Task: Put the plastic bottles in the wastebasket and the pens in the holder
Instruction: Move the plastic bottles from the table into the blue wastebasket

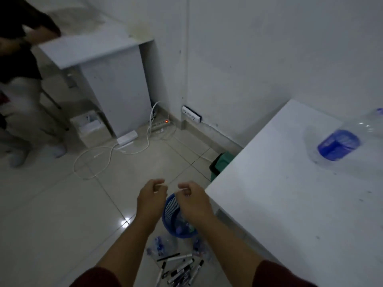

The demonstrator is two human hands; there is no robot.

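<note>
A blue slatted wastebasket (pixel 170 212) stands on the floor under my hands, with crushed bottles inside. My left hand (pixel 151 198) and my right hand (pixel 193 200) hover above its rim, fingers curled, nothing visible in them. Crushed plastic bottles (pixel 159 245) with blue labels lie on the floor just in front of the basket. Several black and white pens (pixel 179 268) are scattered on the tiles nearer to me. On the white table (pixel 290 204) at right lies a clear plastic bottle (pixel 339 142) with a blue label. No holder is in view.
Another person (pixel 18 83) stands at the far left beside a grey desk (pixel 99 54). White cables (pixel 112 154) and a power strip (pixel 159 125) lie on the tiled floor by the wall. A dark green bin (pixel 220 164) sits behind the table's corner.
</note>
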